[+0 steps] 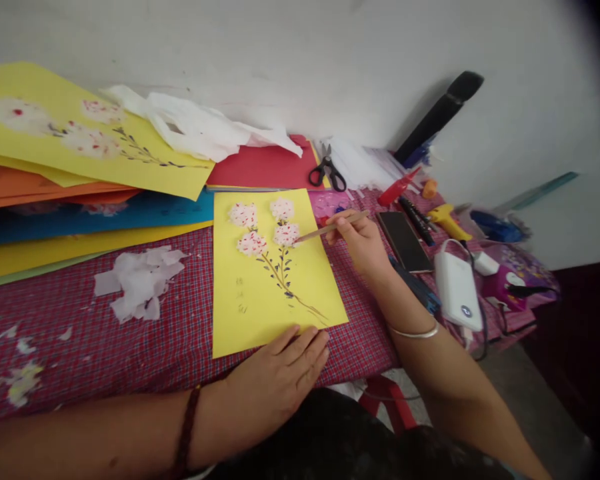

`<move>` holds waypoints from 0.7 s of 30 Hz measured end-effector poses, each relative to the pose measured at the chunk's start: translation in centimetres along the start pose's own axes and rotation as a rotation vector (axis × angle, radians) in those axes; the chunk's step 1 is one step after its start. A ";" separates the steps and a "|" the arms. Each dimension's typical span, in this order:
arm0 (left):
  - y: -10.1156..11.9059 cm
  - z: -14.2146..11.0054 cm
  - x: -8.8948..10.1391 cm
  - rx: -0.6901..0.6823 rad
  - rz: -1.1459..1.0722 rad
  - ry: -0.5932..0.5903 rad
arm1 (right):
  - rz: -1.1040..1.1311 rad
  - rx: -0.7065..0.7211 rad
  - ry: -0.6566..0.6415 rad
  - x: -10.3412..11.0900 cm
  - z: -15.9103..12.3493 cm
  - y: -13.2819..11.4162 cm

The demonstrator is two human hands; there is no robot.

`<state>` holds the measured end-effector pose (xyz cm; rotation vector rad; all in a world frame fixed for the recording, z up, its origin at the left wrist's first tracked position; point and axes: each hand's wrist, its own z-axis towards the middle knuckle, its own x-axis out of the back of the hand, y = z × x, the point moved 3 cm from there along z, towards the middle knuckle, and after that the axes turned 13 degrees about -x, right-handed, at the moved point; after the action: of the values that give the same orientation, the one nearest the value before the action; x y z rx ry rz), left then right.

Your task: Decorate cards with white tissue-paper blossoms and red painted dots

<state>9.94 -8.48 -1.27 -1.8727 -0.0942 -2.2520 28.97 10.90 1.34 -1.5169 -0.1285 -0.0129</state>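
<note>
A yellow sheet (260, 293) lies on the red checked tablecloth (130, 360), showing several white tissue flowers with red dots (265, 227) on a painted stem. My left hand (280, 380) rests flat on the sheet's near edge, fingers stretched out. My right hand (360, 240) is closed around a thin wooden brush (330, 229), its tip touching the right-hand flower.
Stacked coloured sheets (80, 200) and a finished flower sheet (80, 133) lie at left, with torn white tissue (140, 280) and crumpled tissue (195, 123). Scissors (327, 173), a phone (404, 240), a white power bank (457, 293), pens and a glue gun (445, 220) sit at right.
</note>
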 end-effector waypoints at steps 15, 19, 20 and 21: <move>-0.1 -0.3 -0.9 -0.029 0.054 0.072 | -0.013 -0.001 -0.010 -0.3 0.7 0.9; -0.1 -0.3 -0.7 -0.033 0.057 0.059 | 0.008 0.014 0.000 0.1 0.7 0.5; -0.1 -0.3 -0.7 -0.030 0.056 0.051 | 0.017 0.019 0.010 0.2 0.6 0.3; -0.1 -0.3 -0.6 -0.027 0.053 0.042 | 0.025 0.022 0.021 0.3 0.6 0.2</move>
<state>9.76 -8.38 -1.94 -1.8182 -0.0079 -2.2667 29.28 11.53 1.23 -1.4955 -0.0921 -0.0072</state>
